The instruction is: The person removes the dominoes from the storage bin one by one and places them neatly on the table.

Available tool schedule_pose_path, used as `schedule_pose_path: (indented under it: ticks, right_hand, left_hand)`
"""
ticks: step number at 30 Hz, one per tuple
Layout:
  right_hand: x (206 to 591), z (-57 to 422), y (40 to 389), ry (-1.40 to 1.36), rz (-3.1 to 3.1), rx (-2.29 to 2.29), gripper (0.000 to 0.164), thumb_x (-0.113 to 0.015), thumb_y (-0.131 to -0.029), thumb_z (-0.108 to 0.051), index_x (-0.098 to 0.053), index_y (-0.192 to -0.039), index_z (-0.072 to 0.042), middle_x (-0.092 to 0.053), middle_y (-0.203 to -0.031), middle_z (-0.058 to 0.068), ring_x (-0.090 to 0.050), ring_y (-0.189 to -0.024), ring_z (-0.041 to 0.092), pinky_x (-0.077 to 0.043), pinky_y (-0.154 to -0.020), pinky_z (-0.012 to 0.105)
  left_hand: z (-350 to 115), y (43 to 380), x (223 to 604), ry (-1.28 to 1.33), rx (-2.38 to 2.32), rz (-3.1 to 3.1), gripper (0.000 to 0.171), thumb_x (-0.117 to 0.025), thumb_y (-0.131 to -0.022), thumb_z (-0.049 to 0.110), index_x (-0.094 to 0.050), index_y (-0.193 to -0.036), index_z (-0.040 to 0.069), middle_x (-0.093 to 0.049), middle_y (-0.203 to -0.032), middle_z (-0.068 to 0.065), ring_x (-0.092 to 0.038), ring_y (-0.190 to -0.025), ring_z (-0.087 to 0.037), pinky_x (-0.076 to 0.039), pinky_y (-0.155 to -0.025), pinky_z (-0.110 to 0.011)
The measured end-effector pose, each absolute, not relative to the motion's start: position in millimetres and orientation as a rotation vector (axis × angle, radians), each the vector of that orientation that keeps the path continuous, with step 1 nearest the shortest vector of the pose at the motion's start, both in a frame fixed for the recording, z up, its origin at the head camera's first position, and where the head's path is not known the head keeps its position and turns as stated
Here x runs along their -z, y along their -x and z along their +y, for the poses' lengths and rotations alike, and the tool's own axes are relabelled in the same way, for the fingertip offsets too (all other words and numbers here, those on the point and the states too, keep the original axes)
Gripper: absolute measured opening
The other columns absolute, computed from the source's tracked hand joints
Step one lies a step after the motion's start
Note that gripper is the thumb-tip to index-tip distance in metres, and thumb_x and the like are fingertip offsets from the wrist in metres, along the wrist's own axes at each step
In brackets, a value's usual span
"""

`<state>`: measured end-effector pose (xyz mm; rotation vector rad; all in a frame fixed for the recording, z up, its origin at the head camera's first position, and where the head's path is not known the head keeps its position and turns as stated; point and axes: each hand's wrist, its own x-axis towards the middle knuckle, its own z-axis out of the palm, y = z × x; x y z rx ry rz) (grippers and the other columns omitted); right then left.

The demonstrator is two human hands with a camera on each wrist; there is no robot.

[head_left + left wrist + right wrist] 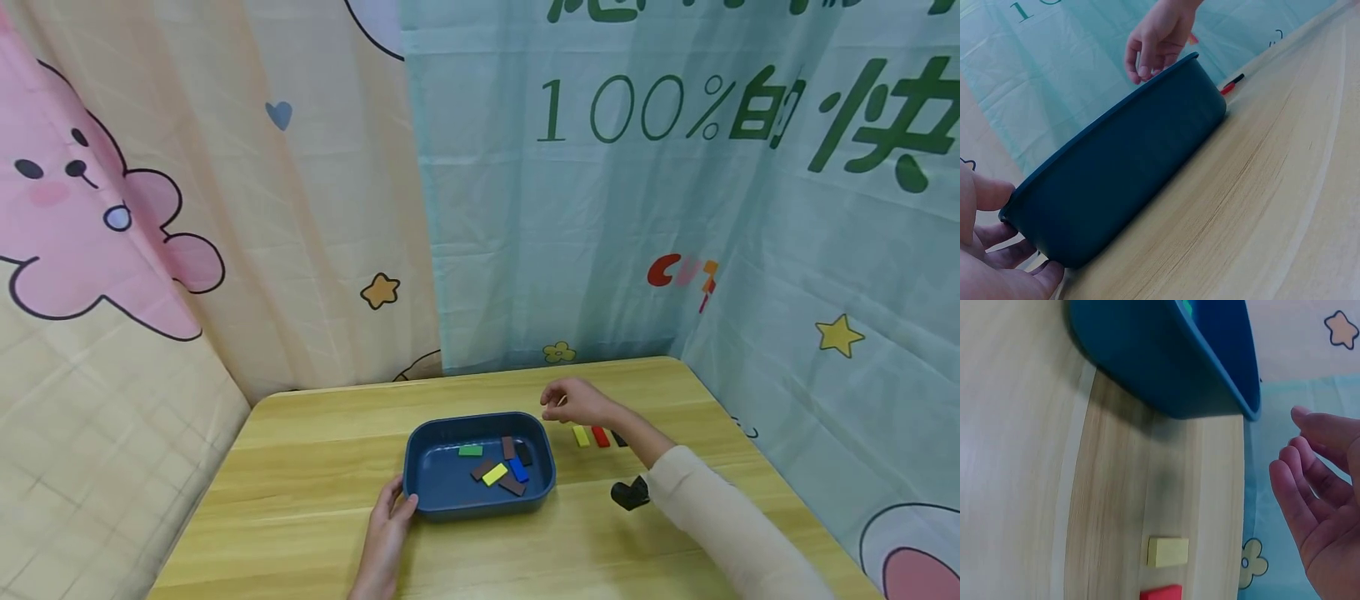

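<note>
A dark blue plastic tub (480, 510) stands on the table. Inside lie small rectangular blocks: a green block (471, 451), a yellow block (494, 474), a blue block (518, 469), a black block (523, 453) and some brown ones (508, 448). My left hand (390, 521) grips the tub's near left corner, thumb at the rim and fingers against the wall. Above the table, just past the tub's right far corner, my right hand (576, 401) hovers with loosely bent fingers (1288, 487) and nothing visible in them.
Right of the tub, a yellow block (581, 436), a red block (600, 437) and a black block (618, 438) lie in a row, the last partly behind the right forearm. A black device (630, 493) is at the right cuff. Printed curtains (555, 250) hang behind the table.
</note>
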<state>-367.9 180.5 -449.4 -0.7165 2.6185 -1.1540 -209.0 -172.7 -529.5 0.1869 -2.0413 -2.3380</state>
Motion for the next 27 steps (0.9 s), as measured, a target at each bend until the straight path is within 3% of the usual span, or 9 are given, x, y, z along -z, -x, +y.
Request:
schedule_pose_path:
  ticks: [5, 11, 27]
  right_hand:
    - [449.0, 166.6, 367.9, 0.786, 2.601, 1.132, 0.017, -0.075, -0.095, -0.008, -0.069, -0.107, 0.002, -0.066, -0.086, 0.001, -0.062, -0.071, 0.017, -0.059, -0.07, 0.046]
    - [449.2, 151.5, 367.1, 0.86, 2.611, 1.065, 0.019, -0.077, -0.094, -0.011, -0.071, -0.108, 0.001, -0.067, -0.088, -0.002, -0.064, -0.076, 0.013, -0.056, -0.067, 0.029]
    - [464.8, 112.2, 369.5, 1.019, 2.579, 0.978, 0.015, -0.077, -0.093, -0.008, -0.072, -0.104, 0.001, -0.067, -0.082, -0.005, -0.061, -0.073, 0.009, -0.053, -0.068, 0.026]
  left_hand:
    - [-172.2, 208.9, 529.5, -0.208, 2.344, -2.032, 0.052, -0.047, -0.109, 0.006, -0.027, -0.154, -0.013, -0.022, -0.16, -0.035, -0.024, -0.148, -0.046, -0.027, -0.118, -0.059]
    - [-173.0, 207.8, 529.3, -0.204, 2.342, -2.038, 0.053, -0.047, -0.109, 0.007, -0.027, -0.154, -0.013, -0.022, -0.16, -0.035, -0.026, -0.147, -0.047, -0.028, -0.118, -0.057]
    - [-173.9, 208.4, 530.3, -0.202, 2.355, -2.036, 0.052, -0.047, -0.108, 0.004, -0.027, -0.153, -0.013, -0.021, -0.159, -0.036, -0.024, -0.147, -0.047, -0.028, -0.117, -0.06]
